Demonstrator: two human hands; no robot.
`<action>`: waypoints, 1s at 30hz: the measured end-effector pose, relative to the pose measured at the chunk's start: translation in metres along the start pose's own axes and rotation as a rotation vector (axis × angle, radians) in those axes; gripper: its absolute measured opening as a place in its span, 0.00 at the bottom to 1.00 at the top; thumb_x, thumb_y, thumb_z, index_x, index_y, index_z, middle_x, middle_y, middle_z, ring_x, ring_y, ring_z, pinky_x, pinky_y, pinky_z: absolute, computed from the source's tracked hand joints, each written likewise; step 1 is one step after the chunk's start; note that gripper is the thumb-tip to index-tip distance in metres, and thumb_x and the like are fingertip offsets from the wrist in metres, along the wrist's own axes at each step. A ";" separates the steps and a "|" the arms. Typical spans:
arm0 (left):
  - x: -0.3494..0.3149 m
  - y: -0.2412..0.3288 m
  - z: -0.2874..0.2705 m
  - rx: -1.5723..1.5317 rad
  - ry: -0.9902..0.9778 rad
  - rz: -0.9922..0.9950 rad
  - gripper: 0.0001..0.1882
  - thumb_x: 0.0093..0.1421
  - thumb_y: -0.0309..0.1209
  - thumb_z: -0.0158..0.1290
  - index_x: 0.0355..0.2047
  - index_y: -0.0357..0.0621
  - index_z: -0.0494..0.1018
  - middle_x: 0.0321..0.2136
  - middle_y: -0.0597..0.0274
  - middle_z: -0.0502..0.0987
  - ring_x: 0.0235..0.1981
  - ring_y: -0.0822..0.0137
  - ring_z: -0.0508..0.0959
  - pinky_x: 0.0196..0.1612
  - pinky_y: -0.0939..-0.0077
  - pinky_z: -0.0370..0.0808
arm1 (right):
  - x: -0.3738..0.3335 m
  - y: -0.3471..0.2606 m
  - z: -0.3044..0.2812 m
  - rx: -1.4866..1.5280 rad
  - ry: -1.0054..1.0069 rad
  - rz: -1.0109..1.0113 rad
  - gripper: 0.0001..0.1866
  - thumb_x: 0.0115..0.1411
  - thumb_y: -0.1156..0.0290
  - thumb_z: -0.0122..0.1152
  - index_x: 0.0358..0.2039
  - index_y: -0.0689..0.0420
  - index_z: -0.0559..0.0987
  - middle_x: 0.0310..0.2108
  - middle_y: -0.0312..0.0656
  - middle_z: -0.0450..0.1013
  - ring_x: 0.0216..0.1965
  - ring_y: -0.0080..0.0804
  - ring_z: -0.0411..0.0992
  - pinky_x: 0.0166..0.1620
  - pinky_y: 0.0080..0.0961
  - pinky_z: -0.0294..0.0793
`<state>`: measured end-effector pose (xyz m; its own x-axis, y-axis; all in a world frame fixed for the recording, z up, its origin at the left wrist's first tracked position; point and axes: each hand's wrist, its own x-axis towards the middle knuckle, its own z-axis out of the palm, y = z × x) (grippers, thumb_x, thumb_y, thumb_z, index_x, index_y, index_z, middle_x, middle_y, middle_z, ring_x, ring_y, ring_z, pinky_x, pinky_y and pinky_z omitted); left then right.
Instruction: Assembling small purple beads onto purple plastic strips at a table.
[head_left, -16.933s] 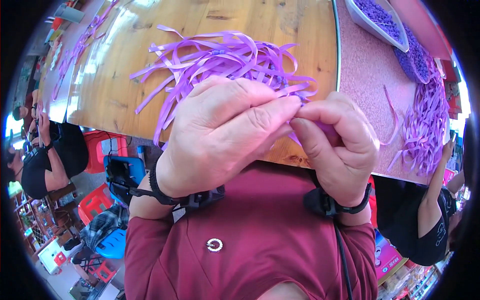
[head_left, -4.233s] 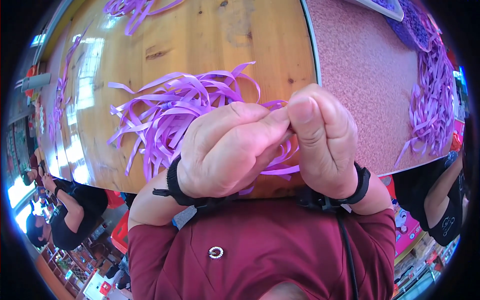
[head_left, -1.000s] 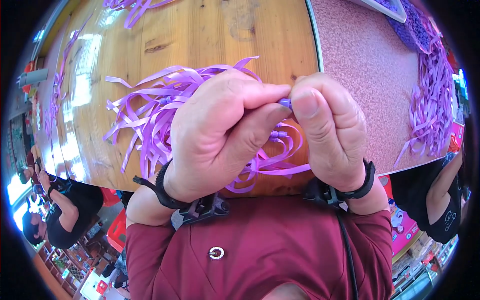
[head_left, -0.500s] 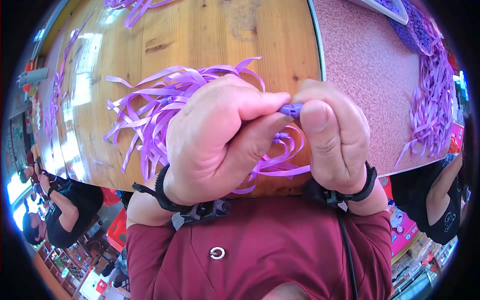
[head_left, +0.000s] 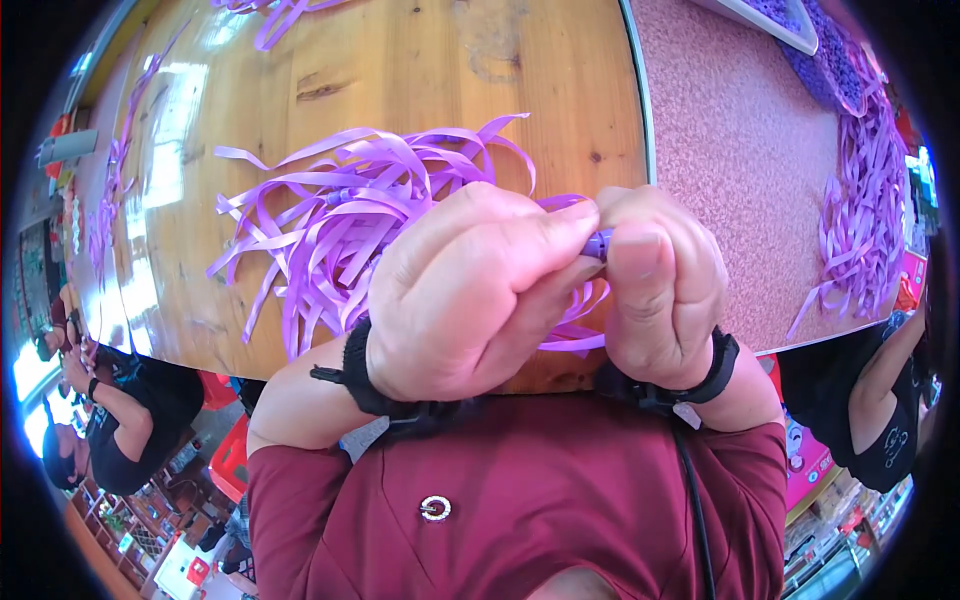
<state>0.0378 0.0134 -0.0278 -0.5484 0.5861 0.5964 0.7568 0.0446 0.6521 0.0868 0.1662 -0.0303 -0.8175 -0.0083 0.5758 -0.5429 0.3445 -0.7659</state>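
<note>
Between my two hands is a small purple plastic clasp, mostly covered by fingers. My left hand pinches one end with thumb and forefinger. My right hand is closed on the other end, its thumb lying along the near side and its fingers curled. A loose heap of purple ribbon straps lies on the wooden table beyond and left of my left hand, with small purple plastic parts among them. More ribbon shows below the clasp, between my hands; whether it belongs to the clasp is hidden.
A pink-topped table adjoins the wooden table on the right. On it are a white tray of purple pieces and a long pile of ribbons. People sit at left and right.
Both hands have come slightly nearer to me and closer together, the left also shifting right. Less of the clasp shows between the fingers now.
</note>
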 end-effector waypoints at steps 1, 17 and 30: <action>-0.001 0.000 0.003 0.030 0.050 0.047 0.12 0.52 0.23 0.53 0.37 0.35 0.69 0.25 0.57 0.72 0.22 0.66 0.72 0.23 0.78 0.67 | 0.000 0.000 -0.001 0.023 -0.054 0.032 0.04 0.56 0.75 0.49 0.29 0.62 0.70 0.18 0.44 0.66 0.16 0.39 0.65 0.19 0.26 0.63; 0.006 -0.008 0.003 -0.059 0.045 0.085 0.13 0.47 0.21 0.55 0.35 0.35 0.71 0.21 0.60 0.71 0.19 0.66 0.71 0.21 0.76 0.67 | 0.001 -0.017 -0.003 0.533 -0.036 0.654 0.17 0.62 0.61 0.43 0.30 0.62 0.73 0.18 0.32 0.65 0.19 0.16 0.60 0.22 0.15 0.60; 0.014 -0.005 -0.002 -0.038 -0.030 0.022 0.12 0.47 0.17 0.52 0.35 0.34 0.71 0.20 0.59 0.71 0.19 0.66 0.70 0.22 0.77 0.66 | 0.006 -0.013 -0.002 0.515 -0.035 0.628 0.18 0.63 0.61 0.40 0.26 0.62 0.72 0.17 0.32 0.64 0.19 0.16 0.60 0.23 0.15 0.59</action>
<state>0.0253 0.0196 -0.0218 -0.5202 0.6104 0.5973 0.7543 0.0004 0.6565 0.0896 0.1632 -0.0162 -0.9999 0.0107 -0.0074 0.0053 -0.1807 -0.9835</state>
